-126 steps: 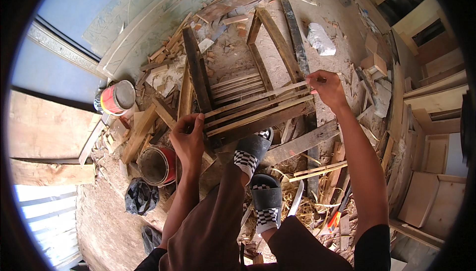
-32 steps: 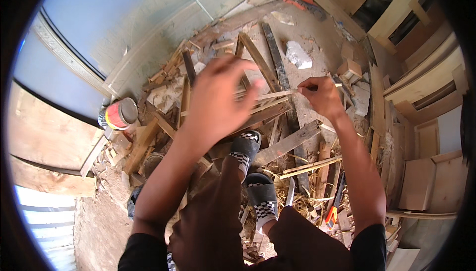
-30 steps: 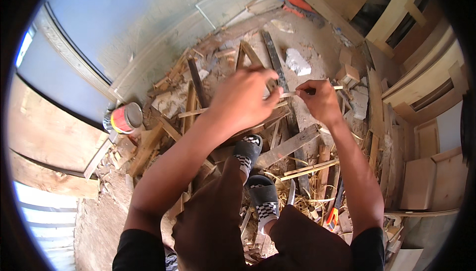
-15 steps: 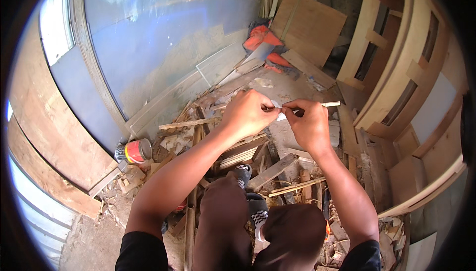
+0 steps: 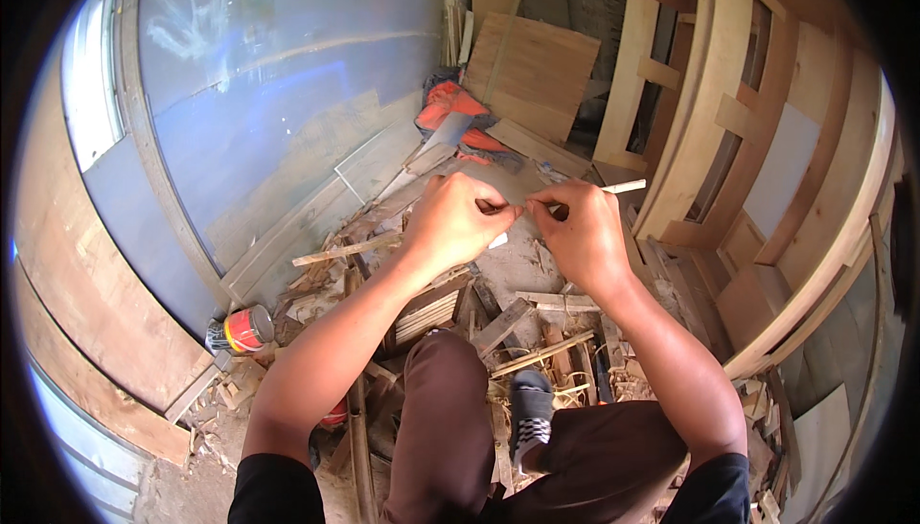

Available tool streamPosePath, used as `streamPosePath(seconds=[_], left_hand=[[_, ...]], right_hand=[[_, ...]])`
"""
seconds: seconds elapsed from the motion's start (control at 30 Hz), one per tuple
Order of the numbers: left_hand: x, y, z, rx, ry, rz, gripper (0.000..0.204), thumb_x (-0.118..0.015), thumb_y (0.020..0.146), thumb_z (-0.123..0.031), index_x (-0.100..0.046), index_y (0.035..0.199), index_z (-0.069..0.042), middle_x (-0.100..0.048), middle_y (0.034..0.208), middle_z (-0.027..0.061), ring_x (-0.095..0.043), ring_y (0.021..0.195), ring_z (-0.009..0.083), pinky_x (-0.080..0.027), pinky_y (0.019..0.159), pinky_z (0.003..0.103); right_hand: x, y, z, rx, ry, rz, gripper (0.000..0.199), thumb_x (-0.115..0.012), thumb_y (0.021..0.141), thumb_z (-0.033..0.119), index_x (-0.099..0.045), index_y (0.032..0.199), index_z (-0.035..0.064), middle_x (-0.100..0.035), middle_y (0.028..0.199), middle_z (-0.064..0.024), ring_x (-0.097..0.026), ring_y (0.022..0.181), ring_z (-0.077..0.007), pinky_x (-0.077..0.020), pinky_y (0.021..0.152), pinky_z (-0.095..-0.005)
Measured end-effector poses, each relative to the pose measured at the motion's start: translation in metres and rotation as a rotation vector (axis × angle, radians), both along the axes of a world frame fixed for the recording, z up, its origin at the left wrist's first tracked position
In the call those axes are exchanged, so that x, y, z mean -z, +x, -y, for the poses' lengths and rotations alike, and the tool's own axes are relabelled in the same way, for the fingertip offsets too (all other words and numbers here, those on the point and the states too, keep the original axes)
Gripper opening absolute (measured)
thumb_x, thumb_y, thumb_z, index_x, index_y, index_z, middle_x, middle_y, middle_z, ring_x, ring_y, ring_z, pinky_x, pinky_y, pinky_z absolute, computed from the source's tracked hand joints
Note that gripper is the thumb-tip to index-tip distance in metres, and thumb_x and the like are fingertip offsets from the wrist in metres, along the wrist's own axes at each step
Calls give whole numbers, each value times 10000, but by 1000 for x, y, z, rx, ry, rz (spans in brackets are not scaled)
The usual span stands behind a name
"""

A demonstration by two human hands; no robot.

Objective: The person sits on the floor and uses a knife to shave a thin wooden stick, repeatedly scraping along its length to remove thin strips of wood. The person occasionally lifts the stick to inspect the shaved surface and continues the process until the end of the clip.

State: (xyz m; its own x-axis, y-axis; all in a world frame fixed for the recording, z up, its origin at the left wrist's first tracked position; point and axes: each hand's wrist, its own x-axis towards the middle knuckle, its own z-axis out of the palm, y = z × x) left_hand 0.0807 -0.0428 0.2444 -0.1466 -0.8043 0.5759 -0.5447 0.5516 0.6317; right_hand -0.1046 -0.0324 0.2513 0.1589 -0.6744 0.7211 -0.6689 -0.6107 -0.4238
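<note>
My left hand (image 5: 455, 217) and my right hand (image 5: 580, 237) are raised in front of me, with thumbs and forefingers pinched and the fingertips almost meeting. Whatever lies between the fingertips is too small to make out. A pale thin stick (image 5: 625, 186) sticks out to the right from behind my right hand's knuckles, held among its fingers. Just under my left fingers a small white piece (image 5: 498, 240) shows, and I cannot tell whether the hand holds it.
Wood scraps (image 5: 431, 308) and loose sticks cover the floor around my feet. A paint can (image 5: 247, 330) lies tilted at left by the grey wall panel (image 5: 278, 122). Wooden frame furniture (image 5: 709, 141) stands at right. Orange cloth (image 5: 450, 102) and a plywood sheet (image 5: 532, 74) are at the back.
The view has shifted to the right, and my right knee has swung outward. My hands remain pinched close together, with the fingertips now slightly more apart.
</note>
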Motion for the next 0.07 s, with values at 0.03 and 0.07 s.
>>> streamPosePath(seconds=[0.03,0.07], left_hand=[[0,-3,0,12,-15,-5,252,-792,825,-270,-784,867,-22,-703,639,102,-624,542,124,-496,561,314],[5,-9,-1,24,1,0,252,-792,825,-270,-784,867,-22,-703,639,102,-624,542,124,-496,561,314]], right_hand=[[-1,-4,-1,-2,-13,-9,155,-726,855,81,-755,975,-12,-728,893,-198,-728,760,-270,-552,704,-346],[-1,-8,-3,-6,-16,-17,153,-726,854,83,-757,974,-7,-728,896,-200,-730,765,-272,-553,708,-348]])
